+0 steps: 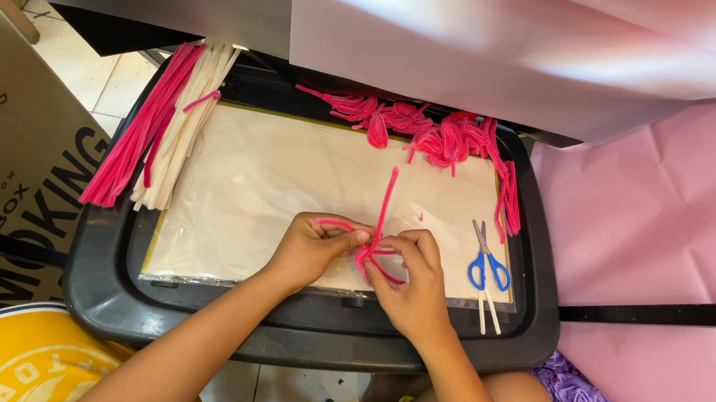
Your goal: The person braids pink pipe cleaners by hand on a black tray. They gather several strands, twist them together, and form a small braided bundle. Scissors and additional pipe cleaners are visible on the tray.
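Left edge of the black tray [97, 276]: a bundle of straight pink stems [134, 133] lying just beside a bundle of cream stems [182, 128], both slanting over the rim; centre: a pale plastic-covered sheet [251, 194] lining the tray floor. Left hand [309, 248]: grip closed, thumb and fingertips pinched on one curved end of the pink pipe cleaner [380, 219]; right hand [411, 275]: grip likewise closed on the looped lower part, the two hands nearly touching. The pipe cleaner stands above the sheet near the tray's front edge, one free end rising upright between the hands. Judged handling: very light, fuzzy and not slippery, a soft wire core that bends readily and keeps its bend; best pinched close beside the bend, not at the loose tip. Rear right: a heap of shaped pink pieces [428, 131]; right: blue-handled scissors [487, 263] lying flat, closed; far right: pink paper [662, 244].
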